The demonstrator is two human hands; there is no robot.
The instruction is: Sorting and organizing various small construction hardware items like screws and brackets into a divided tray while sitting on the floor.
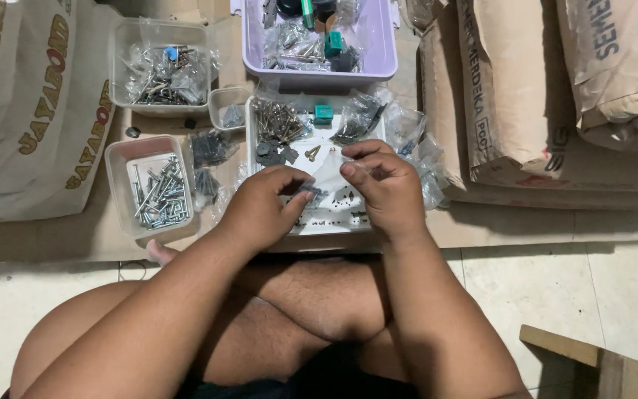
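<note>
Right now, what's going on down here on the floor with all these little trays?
A person sits cross-legged on the floor, both hands over a white rectangular plastic tray of screws. The left hand and right hand together pinch a small clear plastic bag with dark small parts in it. A clear tub of silver bolts sits to the left, a lilac plastic bin beyond.

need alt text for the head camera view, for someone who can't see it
A seated person's left hand and right hand pinch a small clear plastic bag over a white rectangular tray of dark screws. A clear tub of silver bolts sits to the left.
</note>
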